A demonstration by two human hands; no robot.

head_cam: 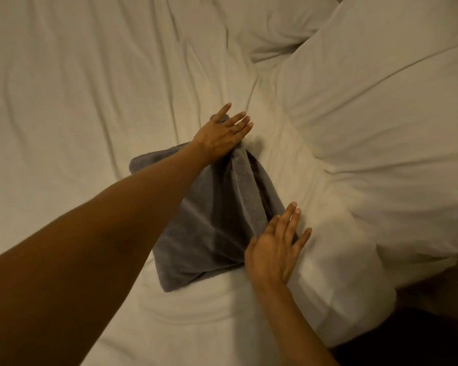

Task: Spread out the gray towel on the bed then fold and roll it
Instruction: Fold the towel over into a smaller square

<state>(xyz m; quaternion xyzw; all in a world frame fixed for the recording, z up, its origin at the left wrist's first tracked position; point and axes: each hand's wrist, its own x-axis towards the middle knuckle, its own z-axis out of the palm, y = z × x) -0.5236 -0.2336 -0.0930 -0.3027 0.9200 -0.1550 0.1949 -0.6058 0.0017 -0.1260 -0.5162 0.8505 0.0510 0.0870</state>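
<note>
1. sheet (72, 83) fills the left side of your view, white and creased, with the bed (196, 326) running on under everything below it.
2. your left forearm crosses from the lower left up toward the middle, passing over the near left part of the gray towel (204, 220).
3. your left hand (222, 134) lies on the towel's far corner, palm down, fingers (237, 118) long and slightly fanned; the thumb is out of sight, so you cannot tell whether any cloth is pinched under the palm.
4. the towel sits near the middle of the bed, partly folded, not spread flat; a raised ridge of cloth runs from your left hand down to your right hand.
5. your right hand (273, 249) rests at the towel's near right edge, palm down, fingers straight and reaching onto white bedding; whether it has hold of the cloth underneath is not visible.
6. a puffy white duvet (381, 114) is bunched along the right, just beside the towel.
7. a dark strip shows at the lower right corner past the bed's edge.
</note>
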